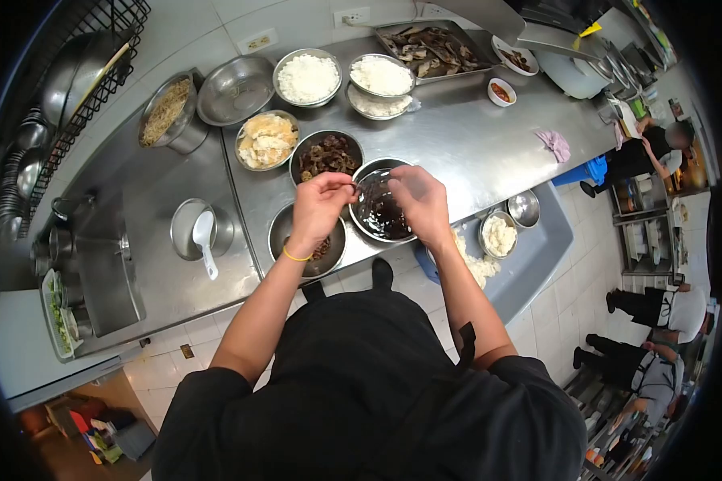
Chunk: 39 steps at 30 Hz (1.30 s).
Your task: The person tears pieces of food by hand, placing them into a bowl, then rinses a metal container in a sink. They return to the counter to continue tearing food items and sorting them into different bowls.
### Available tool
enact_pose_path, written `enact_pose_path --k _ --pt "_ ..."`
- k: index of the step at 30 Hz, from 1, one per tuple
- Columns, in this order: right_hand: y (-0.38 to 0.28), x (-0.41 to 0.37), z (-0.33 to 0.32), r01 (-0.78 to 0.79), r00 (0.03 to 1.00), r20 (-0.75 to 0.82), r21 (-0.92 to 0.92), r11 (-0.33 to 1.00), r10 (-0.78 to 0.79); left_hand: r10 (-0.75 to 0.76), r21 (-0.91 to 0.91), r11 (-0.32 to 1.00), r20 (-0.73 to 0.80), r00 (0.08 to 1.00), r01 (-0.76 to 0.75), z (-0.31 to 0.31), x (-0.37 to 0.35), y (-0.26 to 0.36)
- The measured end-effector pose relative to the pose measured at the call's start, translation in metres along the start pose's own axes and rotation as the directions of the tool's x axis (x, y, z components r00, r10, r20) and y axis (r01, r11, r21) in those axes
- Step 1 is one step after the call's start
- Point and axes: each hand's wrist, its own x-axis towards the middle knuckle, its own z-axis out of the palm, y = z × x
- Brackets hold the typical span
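Observation:
My left hand, with a yellow band at the wrist, pinches what looks like a small dark piece of food at the left rim of a metal bowl of dark liquid. Over the right side of that bowl, my right hand has its fingers curled; what they hold, if anything, is hidden. Just behind stands a bowl of dark brown pieces, some wrinkled. Below my left hand, partly covered by it, is another metal bowl with small brown bits at its bottom.
Along the back are bowls of white food, an empty metal bowl and a tray of dark pieces. A white ladle rests on a pot at left. A grey tub stands at right. Several people are farther right.

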Motion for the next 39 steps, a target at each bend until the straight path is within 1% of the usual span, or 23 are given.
enact_pose_path --k 1,2,3,5,6,9,11,13,15,16,17,19,21,23,24,25,26,27,29,30,32,35,39 --pt "-0.004 -0.003 0.007 0.000 1.000 0.014 0.052 0.999 -0.001 -0.002 0.004 1.000 -0.045 0.999 0.002 -0.009 -0.004 0.008" --pt "0.006 -0.003 0.013 0.110 0.992 0.063 -0.024 0.994 -0.108 0.018 0.020 1.000 -0.094 0.995 -0.016 -0.020 -0.006 0.007" --pt "0.001 -0.007 0.019 0.103 0.981 0.173 -0.092 0.990 -0.086 0.014 0.096 0.995 -0.118 0.993 -0.003 -0.032 -0.009 0.011" --pt "-0.002 -0.011 0.030 0.134 0.903 0.425 -0.149 0.980 -0.058 -0.031 0.048 0.998 -0.140 0.990 0.038 -0.050 -0.016 0.014" --pt "-0.002 -0.013 0.037 0.135 0.900 0.432 -0.146 0.980 -0.060 -0.030 0.049 0.998 -0.147 0.989 0.037 -0.052 -0.019 0.016" --pt "-0.001 -0.014 0.057 0.227 0.916 0.380 -0.236 0.945 -0.125 -0.045 0.038 0.998 -0.127 0.991 0.050 -0.053 -0.030 0.024" --pt "-0.001 -0.010 0.065 0.150 0.920 0.375 -0.058 0.987 -0.117 -0.048 0.002 0.999 -0.121 0.992 0.048 -0.047 -0.036 0.027" --pt "-0.001 -0.005 0.069 0.145 0.916 0.387 -0.072 0.987 -0.107 -0.020 -0.004 1.000 -0.119 0.993 0.020 -0.046 -0.039 0.028" --pt "-0.001 0.001 0.073 0.138 0.913 0.399 -0.095 0.986 -0.089 -0.021 -0.028 0.999 -0.054 0.998 0.020 -0.048 -0.043 0.032" --pt "0.002 0.004 0.073 0.059 0.914 0.403 -0.011 0.998 -0.049 -0.019 -0.029 0.999 -0.063 0.998 0.017 -0.048 -0.045 0.033" --pt "0.002 0.005 0.073 0.060 0.911 0.410 -0.011 0.998 -0.050 -0.010 -0.024 1.000 -0.060 0.998 0.009 -0.048 -0.046 0.034" --pt "0.000 0.006 0.073 -0.132 0.890 0.452 0.142 0.981 0.054 0.000 -0.019 1.000 -0.062 0.998 -0.001 -0.049 -0.048 0.034" --pt "0.002 0.003 0.077 -0.145 0.900 0.433 0.188 0.971 0.051 0.053 -0.049 0.997 -0.075 0.996 -0.057 -0.049 -0.048 0.031" --pt "0.004 -0.001 0.081 -0.043 0.940 0.340 0.178 0.983 -0.021 0.032 -0.056 0.998 -0.100 0.994 -0.038 -0.049 -0.048 0.032" --pt "0.004 -0.003 0.083 -0.043 0.940 0.341 0.178 0.983 -0.020 0.011 -0.064 0.998 -0.123 0.992 -0.019 -0.049 -0.049 0.032" --pt "0.004 -0.004 0.086 0.127 0.947 0.289 0.064 0.990 -0.140 0.011 -0.064 0.998 -0.124 0.992 -0.019 -0.049 -0.050 0.032" --pt "0.004 -0.005 0.087 0.288 0.931 0.251 -0.060 0.956 -0.265 0.011 -0.063 0.998 -0.149 0.989 -0.021 -0.048 -0.051 0.032" --pt "0.001 -0.007 0.086 0.288 0.931 0.251 -0.059 0.956 -0.265 0.012 -0.062 0.998 -0.173 0.985 -0.023 -0.048 -0.052 0.031" --pt "-0.007 -0.010 0.085 0.516 0.845 0.283 -0.213 0.830 -0.453 0.016 -0.064 0.998 -0.181 0.983 -0.028 -0.047 -0.054 0.031" --pt "-0.005 -0.009 0.086 0.515 0.846 0.280 -0.214 0.830 -0.453 0.021 -0.067 0.997 -0.190 0.982 -0.034 -0.047 -0.054 0.030" --pt "0.000 -0.009 0.087 0.575 0.805 0.317 -0.214 0.789 -0.501 0.018 -0.070 0.997 -0.189 0.982 -0.032 -0.049 -0.054 0.030" --pt "0.000 -0.011 0.088 0.578 0.795 0.350 -0.193 0.793 -0.495 0.010 -0.065 0.998 -0.182 0.983 -0.022 -0.052 -0.055 0.027" --pt "0.006 -0.012 0.090 0.537 0.828 0.330 -0.231 0.812 -0.454 0.021 -0.028 0.999 -0.166 0.986 -0.026 -0.052 -0.060 0.023"
